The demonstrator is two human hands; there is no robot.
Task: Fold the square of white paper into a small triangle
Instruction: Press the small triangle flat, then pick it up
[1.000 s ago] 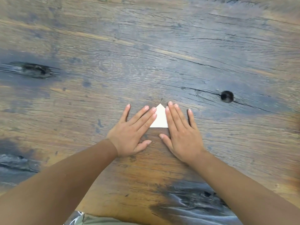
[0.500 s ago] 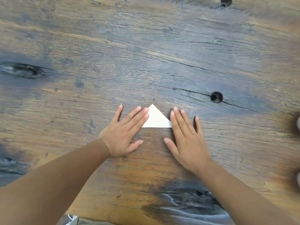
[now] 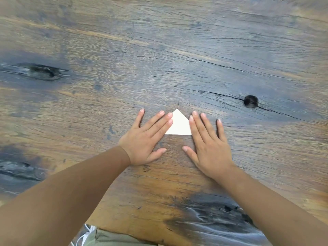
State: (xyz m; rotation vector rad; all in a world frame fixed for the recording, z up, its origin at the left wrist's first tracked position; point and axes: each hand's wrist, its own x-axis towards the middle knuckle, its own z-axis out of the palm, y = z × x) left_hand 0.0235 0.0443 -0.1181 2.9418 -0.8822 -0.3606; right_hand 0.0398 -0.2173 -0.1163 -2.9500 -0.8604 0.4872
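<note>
A small white paper triangle (image 3: 178, 124) lies flat on the wooden table (image 3: 177, 55), its tip pointing away from me. My left hand (image 3: 148, 139) rests palm down with fingers spread, its fingertips covering the triangle's left corner. My right hand (image 3: 207, 142) lies flat too, its index finger over the triangle's right corner. Neither hand grips the paper; both lie on top of it.
The table is dark, knotted wood with a round black knot hole (image 3: 250, 101) to the right and a long dark knot (image 3: 41, 71) at the left. Its near edge (image 3: 134, 236) runs along the bottom, with cloth below it.
My right hand moved off the triangle's right side half a second ago and has now come back over its right corner. The left hand stays on the left corner.
</note>
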